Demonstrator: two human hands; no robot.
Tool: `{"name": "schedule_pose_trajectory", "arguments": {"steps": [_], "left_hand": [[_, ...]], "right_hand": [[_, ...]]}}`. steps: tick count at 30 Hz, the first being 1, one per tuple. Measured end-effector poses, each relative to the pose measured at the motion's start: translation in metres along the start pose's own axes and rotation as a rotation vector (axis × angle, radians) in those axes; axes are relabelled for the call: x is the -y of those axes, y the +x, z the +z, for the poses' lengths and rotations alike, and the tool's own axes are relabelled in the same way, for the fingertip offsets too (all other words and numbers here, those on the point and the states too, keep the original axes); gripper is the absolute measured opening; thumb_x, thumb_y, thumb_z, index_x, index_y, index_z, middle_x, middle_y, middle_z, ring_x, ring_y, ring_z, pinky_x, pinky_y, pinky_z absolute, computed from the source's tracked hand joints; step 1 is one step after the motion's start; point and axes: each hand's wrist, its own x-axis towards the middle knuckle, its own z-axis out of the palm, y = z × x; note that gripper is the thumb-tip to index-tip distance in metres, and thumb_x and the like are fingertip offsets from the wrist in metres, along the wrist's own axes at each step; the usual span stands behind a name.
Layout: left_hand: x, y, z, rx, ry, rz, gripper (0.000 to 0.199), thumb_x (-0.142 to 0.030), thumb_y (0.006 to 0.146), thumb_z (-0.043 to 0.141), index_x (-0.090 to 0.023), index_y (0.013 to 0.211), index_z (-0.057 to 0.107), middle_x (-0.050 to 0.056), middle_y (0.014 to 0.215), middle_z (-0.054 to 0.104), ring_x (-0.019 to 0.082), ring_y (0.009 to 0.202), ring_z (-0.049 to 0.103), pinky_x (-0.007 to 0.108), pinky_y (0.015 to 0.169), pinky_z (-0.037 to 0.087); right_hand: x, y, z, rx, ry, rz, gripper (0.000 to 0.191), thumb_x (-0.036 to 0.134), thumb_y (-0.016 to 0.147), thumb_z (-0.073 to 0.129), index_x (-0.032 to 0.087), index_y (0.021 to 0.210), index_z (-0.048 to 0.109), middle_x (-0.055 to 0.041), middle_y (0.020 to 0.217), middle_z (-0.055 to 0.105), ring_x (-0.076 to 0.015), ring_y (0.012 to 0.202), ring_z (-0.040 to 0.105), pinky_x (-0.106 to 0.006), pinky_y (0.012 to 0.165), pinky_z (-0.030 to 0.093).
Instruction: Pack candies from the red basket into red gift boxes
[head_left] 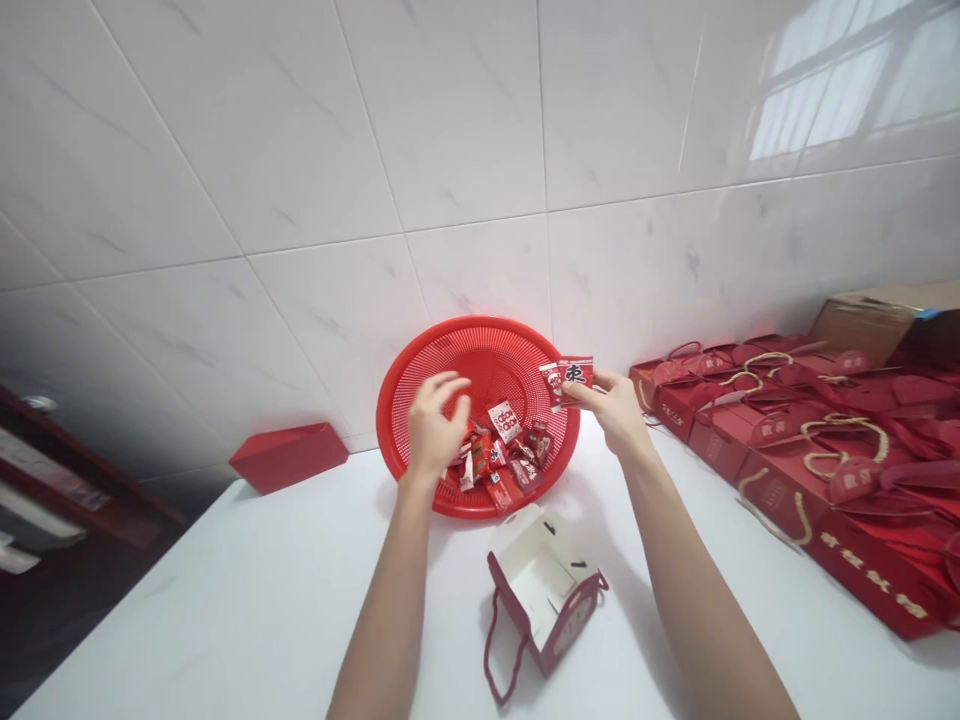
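My right hand pinches red-and-white candy packets above the right rim of a red plastic basket. My left hand hovers over the basket's left side, fingers curved and apart, with nothing visible in it. Several small wrapped candies lie in the bottom of the basket, mostly red, one with a white patterned wrapper. In front of the basket stands an open red gift box, its white inside showing no contents and its rope handle hanging to the left.
Rows of closed red gift boxes with cord handles fill the table's right side. A cardboard box sits behind them. At the back left lies a red box-like piece against the tiled wall. Dark shelving stands beyond the white table's left edge.
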Motion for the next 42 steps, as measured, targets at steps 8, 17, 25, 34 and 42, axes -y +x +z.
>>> {"name": "schedule_pose_trajectory", "arguments": {"steps": [8, 17, 25, 34, 42], "left_hand": [[0.034, 0.006, -0.054, -0.123, 0.277, -0.531, 0.056, -0.028, 0.081, 0.066, -0.014, 0.134, 0.054, 0.018, 0.126, 0.064, 0.033, 0.117, 0.063, 0.048, 0.104, 0.048], [0.020, 0.005, -0.069, 0.395, 0.495, -0.630, 0.030, -0.026, 0.090, 0.050, -0.020, 0.120, 0.053, 0.014, 0.099, 0.074, 0.034, 0.092, 0.072, 0.041, 0.075, 0.056], [0.024, 0.003, -0.073, 0.407, 0.380, -0.674, 0.027, -0.023, 0.085, 0.054, -0.021, 0.111, 0.062, 0.008, 0.100, 0.076, 0.028, 0.095, 0.072, 0.034, 0.078, 0.055], [0.022, 0.005, -0.054, -0.026, 0.265, -0.382, 0.050, -0.029, 0.084, 0.057, -0.015, 0.132, 0.059, 0.017, 0.130, 0.065, 0.028, 0.114, 0.066, 0.042, 0.100, 0.052], [-0.002, -0.014, -0.048, 0.757, 0.110, -0.116, 0.034, -0.022, 0.081, 0.054, -0.023, 0.109, 0.074, 0.006, 0.115, 0.075, 0.024, 0.106, 0.069, 0.032, 0.087, 0.053]], "right_hand": [[0.000, -0.002, 0.002, 0.018, -0.018, -0.001, 0.032, 0.029, 0.055, 0.082, 0.016, 0.083, 0.077, -0.0045, 0.078, 0.077, -0.0207, 0.069, 0.070, -0.038, 0.071, 0.060], [0.006, -0.007, 0.004, 0.043, -0.021, -0.009, 0.034, 0.032, 0.055, 0.084, 0.016, 0.085, 0.077, -0.0049, 0.078, 0.077, -0.0213, 0.069, 0.070, -0.040, 0.073, 0.061], [0.008, -0.008, 0.005, 0.055, -0.025, -0.001, 0.034, 0.033, 0.054, 0.085, 0.016, 0.082, 0.077, -0.0050, 0.078, 0.077, -0.0207, 0.068, 0.070, -0.038, 0.071, 0.060], [0.007, -0.008, 0.005, 0.062, -0.052, -0.001, 0.034, 0.033, 0.055, 0.086, 0.017, 0.084, 0.077, -0.0054, 0.084, 0.078, -0.0225, 0.075, 0.071, -0.039, 0.074, 0.060], [0.010, -0.012, 0.010, 0.120, -0.052, 0.005, 0.030, 0.033, 0.059, 0.084, 0.017, 0.084, 0.077, -0.0050, 0.082, 0.078, -0.0224, 0.075, 0.071, -0.038, 0.075, 0.060]]}}
